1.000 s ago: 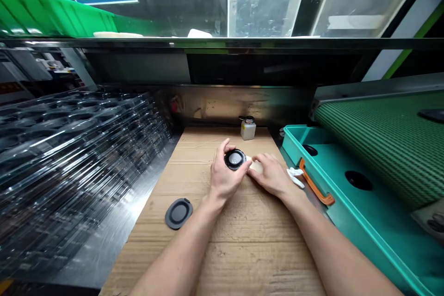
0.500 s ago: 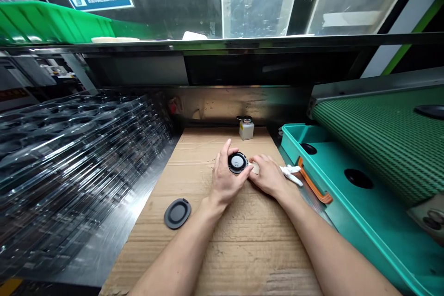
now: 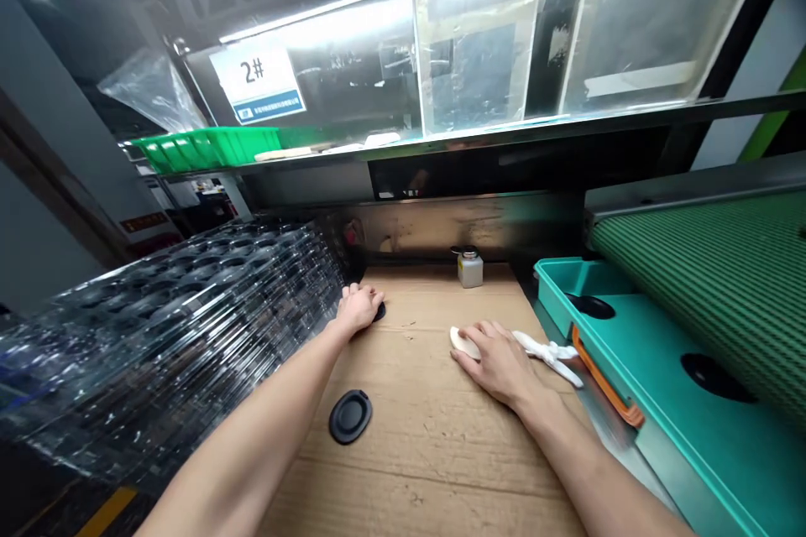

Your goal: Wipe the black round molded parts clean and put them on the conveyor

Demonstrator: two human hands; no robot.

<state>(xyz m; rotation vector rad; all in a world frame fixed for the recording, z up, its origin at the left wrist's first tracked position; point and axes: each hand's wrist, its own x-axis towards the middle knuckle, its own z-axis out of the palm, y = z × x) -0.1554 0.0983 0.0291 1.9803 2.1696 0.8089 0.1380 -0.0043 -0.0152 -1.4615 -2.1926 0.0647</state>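
Handling the dark disc point(image 3: 379, 313) well calls, I judge, for light contact at its rim, with the palm and fingertips off its face so that no print is left there. It sits at the left edge of the cardboard sheet point(image 3: 434, 453), toward the far left corner, mostly hidden under the left hand point(image 3: 360, 309). Those fingers curl over it; whether they clasp it or merely rest on it, I cannot tell. Letting it down flat, clear of the sheet's border, looks safest.

Nearer the right edge, the right hand point(image 3: 497, 362) grasps a white pad point(image 3: 464, 342) between thumb and fingers. A loose hold with a clean fold outward would suit a pad like this, and it is best kept off bare board, where it could pick up grit.

Counting outward: one dark lid point(image 3: 351, 417) lies flat by the left edge, beside the left forearm; one small bottle point(image 3: 470, 270) stands upright near the far edge; one knotted white cloth point(image 3: 549, 354) lies across the right edge. Beyond that edge, one teal bin point(image 3: 646, 337) with one orange handle point(image 3: 603, 381) holds two visible black pieces point(image 3: 590, 305). One green belt point(image 3: 705, 260) runs above it. Past the left edge rise clear trays point(image 3: 207, 294), too many to count.
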